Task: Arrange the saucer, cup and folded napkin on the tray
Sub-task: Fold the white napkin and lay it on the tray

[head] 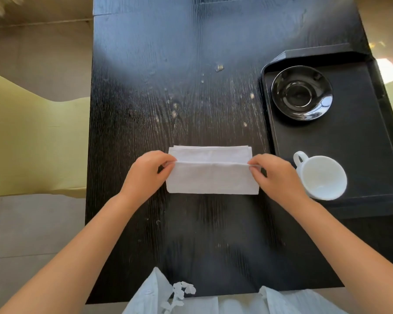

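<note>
A white napkin lies half folded on the dark wooden table. My left hand pinches its left edge at the fold line, and my right hand pinches the right edge at the same line. A black tray sits at the right of the table. On the tray's far part rests a glossy black saucer. A white cup stands upright and empty at the tray's near left corner, its handle pointing away to the left, close to my right hand.
Pale crumbs or scratches mark the table's middle. A yellow-green seat stands left of the table. My light shirt shows at the table's near edge. The tray's right side reaches the table's right edge.
</note>
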Available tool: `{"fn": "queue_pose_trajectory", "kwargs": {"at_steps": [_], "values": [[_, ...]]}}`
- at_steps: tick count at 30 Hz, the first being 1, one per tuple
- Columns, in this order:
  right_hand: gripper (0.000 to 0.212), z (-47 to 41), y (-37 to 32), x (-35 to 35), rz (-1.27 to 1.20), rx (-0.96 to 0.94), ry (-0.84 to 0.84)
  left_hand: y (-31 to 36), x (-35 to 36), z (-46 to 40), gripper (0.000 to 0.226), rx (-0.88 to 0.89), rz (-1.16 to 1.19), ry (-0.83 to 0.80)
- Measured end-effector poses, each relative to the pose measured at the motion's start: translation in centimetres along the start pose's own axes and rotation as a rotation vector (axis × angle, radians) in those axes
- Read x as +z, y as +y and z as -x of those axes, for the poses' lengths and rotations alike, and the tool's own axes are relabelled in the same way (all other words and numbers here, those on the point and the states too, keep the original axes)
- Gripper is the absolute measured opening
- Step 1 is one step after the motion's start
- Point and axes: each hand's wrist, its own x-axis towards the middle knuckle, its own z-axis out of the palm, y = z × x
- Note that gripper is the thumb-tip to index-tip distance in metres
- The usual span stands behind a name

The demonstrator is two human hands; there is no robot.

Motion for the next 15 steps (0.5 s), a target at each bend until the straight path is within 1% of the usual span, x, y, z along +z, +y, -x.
{"fn": "queue_pose_trajectory", "kwargs": {"at_steps": [3,6,8,10,12,13,15], "values": [[0.011,-2.5,0.4,0.7,0.025,0.049,0.024,-0.4,0.7,-2.3,0.014,-0.014,-0.024,0.056],[0.011,-4.5,0.8,1.3,0.043,0.103,0.013,-1.0,1.4,-3.9,0.017,-0.054,-0.038,0.089],[0.014,-5.1,0.9,1.7,0.069,0.121,0.047,-1.3,1.9,-4.5,0.027,-0.073,-0.068,0.121],[0.031,-4.9,0.8,2.5,0.206,0.104,0.117,-1.3,2.6,-4.4,0.043,-0.103,-0.13,0.175],[0.048,-3.9,0.3,3.7,0.39,0.051,0.137,-0.7,3.4,-3.6,0.051,-0.128,-0.199,0.208],[0.052,-3.3,-0.3,4.4,0.439,0.014,0.12,-0.1,4.1,-3.1,0.054,-0.112,-0.235,0.191],[0.057,-2.3,-1.2,6.1,0.442,-0.052,0.059,1.2,6.0,-2.1,0.058,-0.018,-0.297,0.097]]}}
